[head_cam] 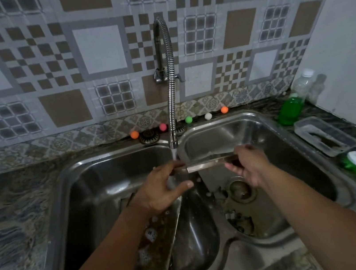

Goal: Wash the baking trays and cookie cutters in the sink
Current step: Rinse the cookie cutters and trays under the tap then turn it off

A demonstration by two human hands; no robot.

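A soapy, stained rectangular metal baking tray (160, 249) leans in the left basin of the double stainless-steel sink (70, 198), at about seven o'clock from the tap stream. The left hand (162, 188) sits under the running water from the flexible chrome spring faucet (170, 84), fingers curled around the left end of a thin shiny metal piece (205, 164), edge-on, kind unclear. The right hand (248, 165) pinches its right end at three o'clock, above the right basin's drain (239, 189). Further right, at two o'clock, a green dish-soap bottle (289, 110) and a clear plastic container (326, 138) stand on the counter
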